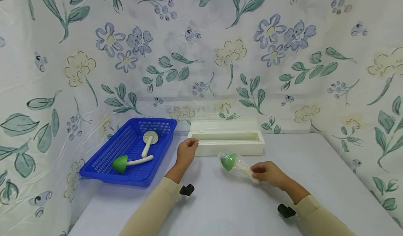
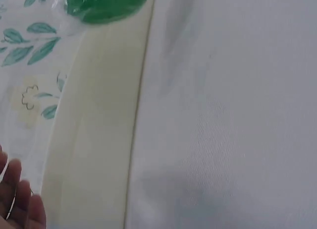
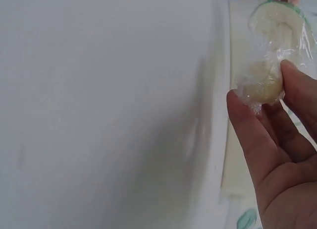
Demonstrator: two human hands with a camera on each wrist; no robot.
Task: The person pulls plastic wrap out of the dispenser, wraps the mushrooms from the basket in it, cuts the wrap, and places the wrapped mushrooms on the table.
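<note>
My right hand [image 1: 269, 173] pinches the pale stem of a toy mushroom with a green cap [image 1: 228, 161]. Clear cling film [image 3: 271, 50] is wrapped round this mushroom, crinkled at the stem end. The mushroom is held in front of a long white cling film dispenser box [image 1: 230, 150], whose lid [image 1: 223, 125] stands raised at the back. At the box's left front corner, my left hand [image 1: 186, 153] has thumb and fingers together on the edge of the film there. In the left wrist view only the fingertips [image 2: 22, 201] show, beside the box.
A blue plastic basket [image 1: 94, 174] stands on the left of the white table [image 1: 220, 208]. Inside lie a green-capped toy mushroom [image 1: 120, 164] and another mushroom [image 1: 150, 138] with its pale underside showing. A floral curtain [image 1: 201, 71] hangs behind the box.
</note>
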